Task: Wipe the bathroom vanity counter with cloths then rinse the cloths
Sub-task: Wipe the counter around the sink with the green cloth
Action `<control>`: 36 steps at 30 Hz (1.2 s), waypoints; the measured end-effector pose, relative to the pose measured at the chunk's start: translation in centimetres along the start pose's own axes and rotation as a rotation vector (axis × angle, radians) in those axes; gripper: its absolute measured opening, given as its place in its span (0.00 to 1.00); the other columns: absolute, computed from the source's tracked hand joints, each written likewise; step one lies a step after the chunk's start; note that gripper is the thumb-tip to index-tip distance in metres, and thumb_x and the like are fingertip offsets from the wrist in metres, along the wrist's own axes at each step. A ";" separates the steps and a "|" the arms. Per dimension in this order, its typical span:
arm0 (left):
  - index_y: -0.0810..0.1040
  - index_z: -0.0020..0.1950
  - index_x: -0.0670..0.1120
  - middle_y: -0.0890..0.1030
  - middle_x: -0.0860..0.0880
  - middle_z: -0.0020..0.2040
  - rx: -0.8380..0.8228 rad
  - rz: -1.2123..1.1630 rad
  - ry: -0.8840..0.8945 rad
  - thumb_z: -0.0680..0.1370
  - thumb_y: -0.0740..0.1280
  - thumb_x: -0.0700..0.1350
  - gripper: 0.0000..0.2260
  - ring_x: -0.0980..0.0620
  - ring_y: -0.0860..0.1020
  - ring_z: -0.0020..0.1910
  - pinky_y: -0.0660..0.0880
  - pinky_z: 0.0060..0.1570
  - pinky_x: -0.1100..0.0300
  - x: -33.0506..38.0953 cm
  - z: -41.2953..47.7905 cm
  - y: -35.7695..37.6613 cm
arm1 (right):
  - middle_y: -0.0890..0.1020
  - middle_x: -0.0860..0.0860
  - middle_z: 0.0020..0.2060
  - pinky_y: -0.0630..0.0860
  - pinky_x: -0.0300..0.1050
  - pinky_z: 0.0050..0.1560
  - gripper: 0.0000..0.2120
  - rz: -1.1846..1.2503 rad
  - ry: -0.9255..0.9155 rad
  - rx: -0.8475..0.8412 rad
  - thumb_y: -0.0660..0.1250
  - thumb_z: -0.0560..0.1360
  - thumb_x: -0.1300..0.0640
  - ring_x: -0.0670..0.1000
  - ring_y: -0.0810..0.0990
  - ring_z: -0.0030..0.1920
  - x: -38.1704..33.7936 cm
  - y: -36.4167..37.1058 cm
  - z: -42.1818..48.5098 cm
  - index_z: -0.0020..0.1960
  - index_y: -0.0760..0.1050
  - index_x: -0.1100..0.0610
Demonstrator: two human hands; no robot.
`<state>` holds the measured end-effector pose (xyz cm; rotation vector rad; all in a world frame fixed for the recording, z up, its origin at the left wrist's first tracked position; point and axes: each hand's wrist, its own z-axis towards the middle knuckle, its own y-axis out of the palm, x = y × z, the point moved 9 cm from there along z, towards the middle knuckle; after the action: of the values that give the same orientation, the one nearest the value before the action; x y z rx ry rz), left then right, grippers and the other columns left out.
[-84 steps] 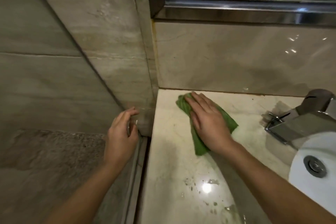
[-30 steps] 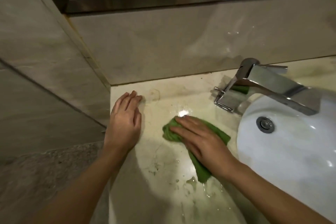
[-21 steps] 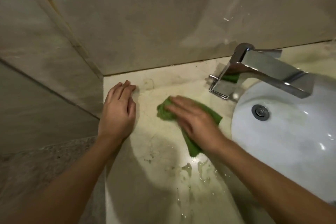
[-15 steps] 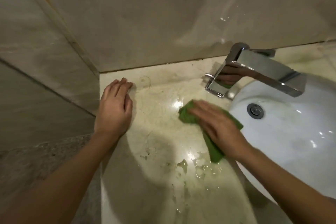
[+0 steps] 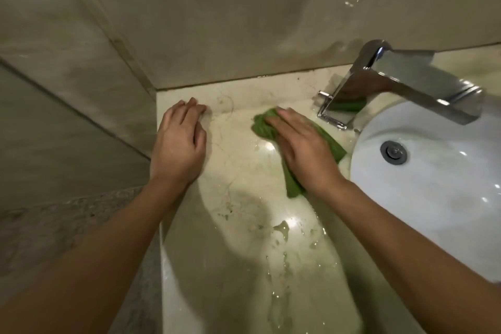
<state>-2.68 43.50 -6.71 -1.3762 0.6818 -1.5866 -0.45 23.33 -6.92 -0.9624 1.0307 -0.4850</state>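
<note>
A crumpled green cloth lies on the pale marble vanity counter, just left of the sink. My right hand presses flat on the cloth with straight fingers and covers its middle, so only its ends show. My left hand rests flat on the counter's left edge, fingertips near the back wall, holding nothing. Water puddles and streaks lie on the counter in front of the cloth.
A white oval sink basin with a metal drain fills the right side. A chrome square faucet stands behind it, mirroring the green cloth. Marble walls close in the back and left; the counter's left edge drops to a stone floor.
My right hand has slid the green cloth back from the sink's rim toward the back wall, near the faucet's base. My left hand has stayed flat on the counter's left edge.
</note>
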 end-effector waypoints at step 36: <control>0.75 0.62 0.40 0.75 0.44 0.64 0.155 -0.129 -0.159 0.75 0.58 0.32 0.17 0.48 0.73 0.63 0.66 0.63 0.62 -5.9 -11.2 -7.4 | 0.71 0.54 0.68 0.65 0.58 0.68 0.19 0.014 -0.155 -0.093 0.61 0.77 0.58 0.57 0.68 0.69 -8.2 4.0 -4.9 0.68 0.69 0.54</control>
<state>-15.65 50.37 -5.66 -1.4359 0.3732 -1.5744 -8.91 29.27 -7.16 -1.0579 0.9255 -0.3469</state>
